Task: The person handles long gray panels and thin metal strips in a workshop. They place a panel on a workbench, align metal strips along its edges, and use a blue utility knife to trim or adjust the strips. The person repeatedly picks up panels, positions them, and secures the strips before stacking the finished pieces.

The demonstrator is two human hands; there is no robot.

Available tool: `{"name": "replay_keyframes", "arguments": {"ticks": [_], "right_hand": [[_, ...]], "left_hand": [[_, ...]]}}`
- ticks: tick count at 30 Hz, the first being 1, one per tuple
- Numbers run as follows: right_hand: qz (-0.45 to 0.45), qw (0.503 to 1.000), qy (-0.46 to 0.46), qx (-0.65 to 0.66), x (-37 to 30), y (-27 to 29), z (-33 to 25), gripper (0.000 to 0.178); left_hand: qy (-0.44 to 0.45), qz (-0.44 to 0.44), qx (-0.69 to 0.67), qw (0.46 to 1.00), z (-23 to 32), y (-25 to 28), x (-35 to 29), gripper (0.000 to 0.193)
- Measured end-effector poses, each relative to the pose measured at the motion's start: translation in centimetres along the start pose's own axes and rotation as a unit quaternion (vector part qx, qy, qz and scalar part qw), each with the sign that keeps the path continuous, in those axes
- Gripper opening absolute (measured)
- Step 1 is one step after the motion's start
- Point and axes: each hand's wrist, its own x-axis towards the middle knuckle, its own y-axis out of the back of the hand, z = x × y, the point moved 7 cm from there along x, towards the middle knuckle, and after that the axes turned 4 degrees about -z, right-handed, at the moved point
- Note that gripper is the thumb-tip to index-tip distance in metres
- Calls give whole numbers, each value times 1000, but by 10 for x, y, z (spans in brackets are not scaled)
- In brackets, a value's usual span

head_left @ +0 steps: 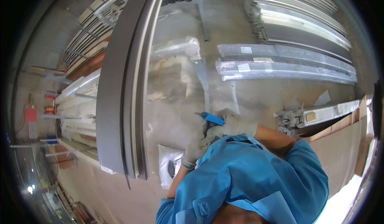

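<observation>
Both my hands wear grey work gloves and are close together in front of my chest. My right hand (236, 124) is closed around a blue-handled tool (213, 118); its thin dark tip points left, and its exact kind is too small to tell. Just below and left, my left hand (196, 148) has its fingers curled in beside a thin dark strip (207, 128). What the left fingers grip is partly hidden. Near the left wrist, a clear plastic bag (165, 166) with a black coil inside lies on the floor.
Long grey profiles (114, 84) stretch along my left, with racks of white lengths (80, 104) beyond. Plastic-wrapped bundles (288, 70) lie ahead on the right. Nearer on the right are a wrapped bundle (332, 112) and a large brown board (340, 152).
</observation>
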Motion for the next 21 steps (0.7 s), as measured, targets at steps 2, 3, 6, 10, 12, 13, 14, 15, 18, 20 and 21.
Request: {"name": "replay_keyframes", "arguments": {"ticks": [2,3,6,10,12,13,14,15,18,20,21], "right_hand": [[15,1000,21,-5,-2,-4,-14,31],[55,998,35,22,-3,-1,-18,29],[169,981,16,93,-9,12,-14,27],[322,939,66,96,-29,64,-29,30],[456,875,116,119,-46,108,-41,30],[443,862,185,164,-49,125,-51,28],[439,841,239,206,-54,142,-58,27],[453,827,253,217,-56,158,-60,25],[483,843,183,152,-59,192,-40,27],[472,866,156,52,-46,210,-12,29],[504,855,95,77,-41,223,19,31]], "left_hand": [[0,-40,-60,997,-5,-8,9,23],[76,-68,-91,991,-20,-9,8,23],[81,-45,-13,996,-48,9,7,22],[131,-7,175,976,-117,45,-14,23],[202,3,206,957,-158,58,-39,27],[240,8,212,947,-177,64,-53,29],[241,12,210,947,-187,69,-67,30],[251,14,199,947,-195,73,-81,30],[242,66,45,967,-195,76,-101,31],[234,101,-31,966,-181,77,-92,30],[236,111,-35,965,-169,77,-84,30]]}}
